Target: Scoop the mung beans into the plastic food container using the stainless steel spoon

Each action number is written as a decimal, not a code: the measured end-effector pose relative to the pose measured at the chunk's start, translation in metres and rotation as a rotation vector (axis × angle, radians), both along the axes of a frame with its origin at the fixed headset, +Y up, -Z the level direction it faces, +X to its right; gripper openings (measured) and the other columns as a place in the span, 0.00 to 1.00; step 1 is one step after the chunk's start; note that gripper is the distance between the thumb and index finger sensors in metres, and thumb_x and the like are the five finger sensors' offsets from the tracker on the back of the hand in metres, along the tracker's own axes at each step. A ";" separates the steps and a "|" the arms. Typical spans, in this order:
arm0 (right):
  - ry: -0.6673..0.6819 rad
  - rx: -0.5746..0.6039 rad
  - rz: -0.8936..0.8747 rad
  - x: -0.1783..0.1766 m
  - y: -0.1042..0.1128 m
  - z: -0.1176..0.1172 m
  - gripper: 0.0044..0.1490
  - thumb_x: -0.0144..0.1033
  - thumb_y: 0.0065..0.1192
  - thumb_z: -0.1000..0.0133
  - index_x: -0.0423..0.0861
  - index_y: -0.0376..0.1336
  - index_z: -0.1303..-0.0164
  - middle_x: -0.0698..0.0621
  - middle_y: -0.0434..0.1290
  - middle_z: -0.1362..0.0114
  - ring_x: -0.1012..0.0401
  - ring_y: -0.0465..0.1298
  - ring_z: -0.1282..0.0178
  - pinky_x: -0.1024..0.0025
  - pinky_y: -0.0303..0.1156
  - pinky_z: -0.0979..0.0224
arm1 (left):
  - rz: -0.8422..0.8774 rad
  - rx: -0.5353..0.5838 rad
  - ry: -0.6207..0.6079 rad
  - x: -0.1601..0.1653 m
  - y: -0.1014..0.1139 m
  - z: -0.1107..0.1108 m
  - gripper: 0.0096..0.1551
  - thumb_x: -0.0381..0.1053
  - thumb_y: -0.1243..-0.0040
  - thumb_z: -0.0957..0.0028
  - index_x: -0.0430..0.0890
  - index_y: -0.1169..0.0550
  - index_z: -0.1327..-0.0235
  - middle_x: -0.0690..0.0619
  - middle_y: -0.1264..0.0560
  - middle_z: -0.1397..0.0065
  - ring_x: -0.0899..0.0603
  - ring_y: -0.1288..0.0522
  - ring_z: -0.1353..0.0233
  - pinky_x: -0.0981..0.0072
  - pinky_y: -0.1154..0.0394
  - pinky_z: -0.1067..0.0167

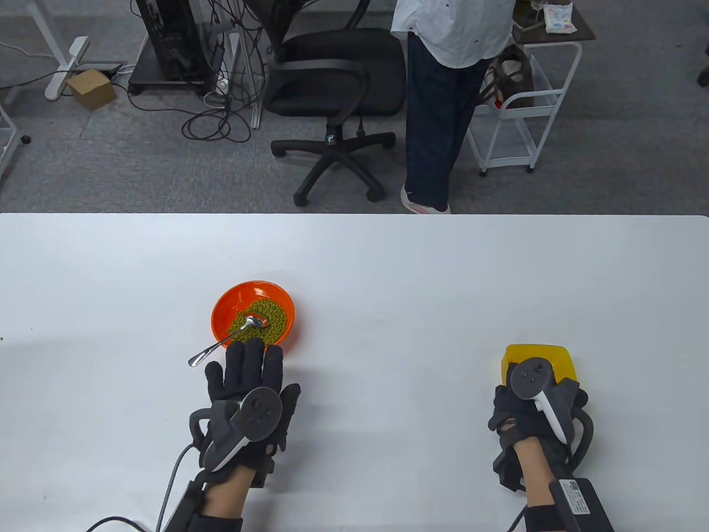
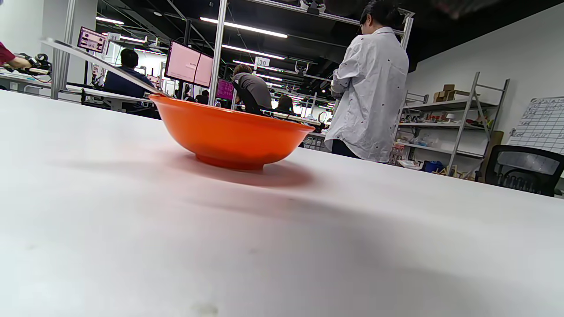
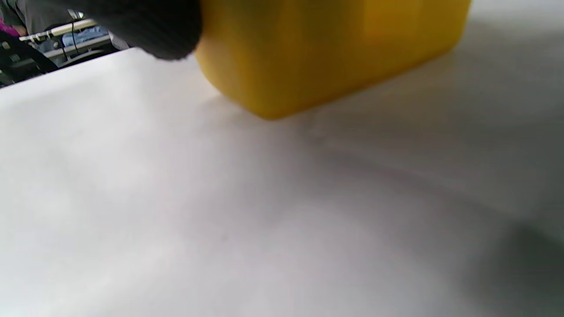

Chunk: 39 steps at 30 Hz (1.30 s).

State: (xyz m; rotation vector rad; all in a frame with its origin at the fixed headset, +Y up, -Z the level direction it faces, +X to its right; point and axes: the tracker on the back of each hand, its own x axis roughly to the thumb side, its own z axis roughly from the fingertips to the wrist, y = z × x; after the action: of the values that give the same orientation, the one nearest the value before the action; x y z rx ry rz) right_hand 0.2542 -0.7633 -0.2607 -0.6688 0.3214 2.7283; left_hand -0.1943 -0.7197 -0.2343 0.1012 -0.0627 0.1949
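While both hands sit low at the near edge of the white table (image 1: pixel 388 266), this is the layout:

writing: sign reading "30" hangs in the background in the left wrist view; whiteboard grid at far right there is too small to read; label on the pack at the right forearm is unreadable.
bowl: orange bowl (image 1: pixel 253 317) left of centre, upright, mung beans (image 1: pixel 271 321) piled inside.
spoon: stainless steel spoon (image 1: pixel 227 335) has its head in the beans, handle over the near-left rim and sticking out past it.
left hand: left hand (image 1: pixel 249 390) lies flat just short of the bowl, fingers spread and extended, fingertips near the rim, holding nothing; spoon handle passes just beside the index finger, contact can't be judged.
container: yellow plastic food container (image 1: pixel 545 360) on the right, well apart from the bowl; contents not visible.
right hand: right hand (image 1: pixel 532 410) is against the container's near side, a gloved finger (image 3: pixel 145 26) at its wall in the right wrist view; can't tell how tightly it grips.
surroundings: person in white shirt (image 1: pixel 451 61) stands beyond the far edge, black office chair (image 1: pixel 332 83) beside, white cart (image 1: pixel 526 100) to the right.
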 end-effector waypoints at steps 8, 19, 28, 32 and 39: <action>0.115 0.278 0.061 -0.012 0.031 0.001 0.31 0.42 0.62 0.44 0.55 0.59 0.30 0.56 0.66 0.24 0.50 0.65 0.22 0.33 0.37 0.19 | 0.006 0.007 0.034 -0.011 0.002 -0.002 0.44 0.69 0.55 0.51 0.57 0.49 0.22 0.48 0.57 0.14 0.34 0.59 0.15 0.27 0.63 0.27; 0.692 0.432 0.141 -0.133 0.066 -0.007 0.28 0.39 0.64 0.47 0.58 0.64 0.35 0.59 0.71 0.27 0.55 0.69 0.23 0.39 0.44 0.18 | 0.035 -0.020 0.093 -0.030 -0.002 -0.008 0.44 0.69 0.55 0.51 0.57 0.49 0.22 0.48 0.57 0.14 0.34 0.59 0.15 0.27 0.63 0.27; 0.812 0.347 0.146 -0.202 0.046 -0.025 0.27 0.40 0.64 0.46 0.58 0.64 0.35 0.59 0.71 0.27 0.55 0.69 0.23 0.41 0.49 0.18 | 0.058 -0.030 0.114 -0.037 -0.004 -0.009 0.44 0.69 0.55 0.51 0.57 0.49 0.22 0.48 0.57 0.14 0.34 0.59 0.15 0.26 0.63 0.27; 0.820 0.311 0.123 -0.214 0.032 -0.029 0.27 0.42 0.64 0.46 0.59 0.64 0.34 0.59 0.71 0.27 0.55 0.70 0.23 0.42 0.51 0.18 | 0.071 -0.036 0.123 -0.039 -0.004 -0.011 0.44 0.69 0.55 0.51 0.57 0.49 0.22 0.48 0.57 0.13 0.34 0.59 0.15 0.26 0.63 0.27; 0.837 0.264 0.165 -0.223 0.016 -0.031 0.27 0.42 0.64 0.46 0.59 0.64 0.35 0.60 0.71 0.27 0.55 0.70 0.24 0.42 0.51 0.18 | 0.076 -0.043 0.132 -0.040 -0.005 -0.011 0.44 0.69 0.55 0.51 0.57 0.49 0.22 0.48 0.57 0.13 0.34 0.59 0.15 0.26 0.63 0.27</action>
State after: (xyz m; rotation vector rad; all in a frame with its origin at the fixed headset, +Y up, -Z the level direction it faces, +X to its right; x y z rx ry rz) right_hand 0.0310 -0.7472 -0.2917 0.5673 0.0737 2.9887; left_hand -0.2346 -0.7243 -0.2450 0.0735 0.0764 0.2649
